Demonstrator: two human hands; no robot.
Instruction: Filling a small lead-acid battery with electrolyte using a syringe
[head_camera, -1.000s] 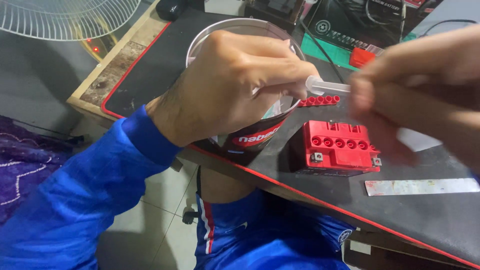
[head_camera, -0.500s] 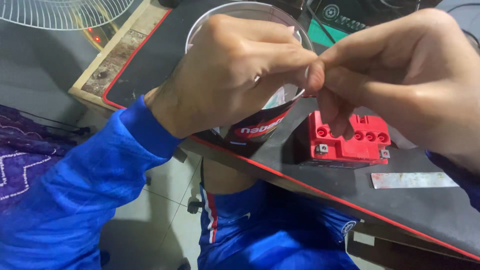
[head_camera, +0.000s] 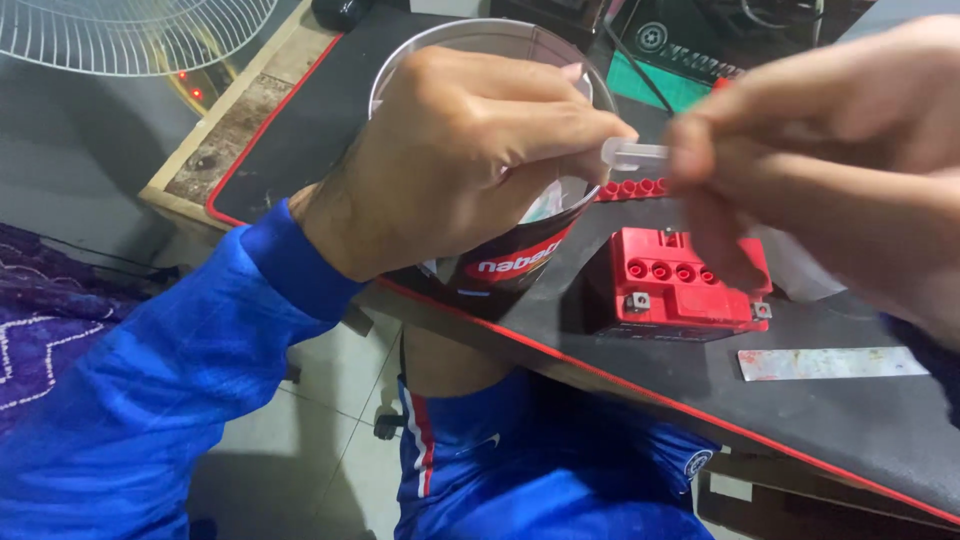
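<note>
Left hand: the left hand (head_camera: 470, 160) hangs over the round container (head_camera: 520, 250) at about 11 o'clock from the red battery; its grip is pressed together, thumb and forefinger pinching one end of the small clear tube (head_camera: 634, 155).
Right hand: the right hand (head_camera: 840, 160) comes in from 3 o'clock, blurred; its grip is closed on the other end of the same tube, fingertips (head_camera: 690, 150) nearly touching those of the left hand.
Clear tube: short, see-through, held level between the two hands, in the air above the strip of red caps and just past the container's rim at 3 o'clock.
Round container: dark wall with a red label band and a pale rim, standing upright near the counter's front edge; the left hand hides most of its opening.
Red battery: a small red box (head_camera: 680, 285) with a row of round holes on top, resting on the black mat at 5 o'clock from the tube, just beside the container.
Red caps: a strip of joined red caps (head_camera: 632, 187) lies at 12 o'clock from the battery, touching or nearly touching the container's wall; which, I cannot tell.
Metal strip: a flat silvery strip (head_camera: 833, 362) lies on the mat at 4 o'clock from the battery, apart from it.
Counter: a black mat with red edging (head_camera: 300, 130) covers the counter.
Fan: a white wire fan guard (head_camera: 130, 35) shows at 10 o'clock, well apart.
</note>
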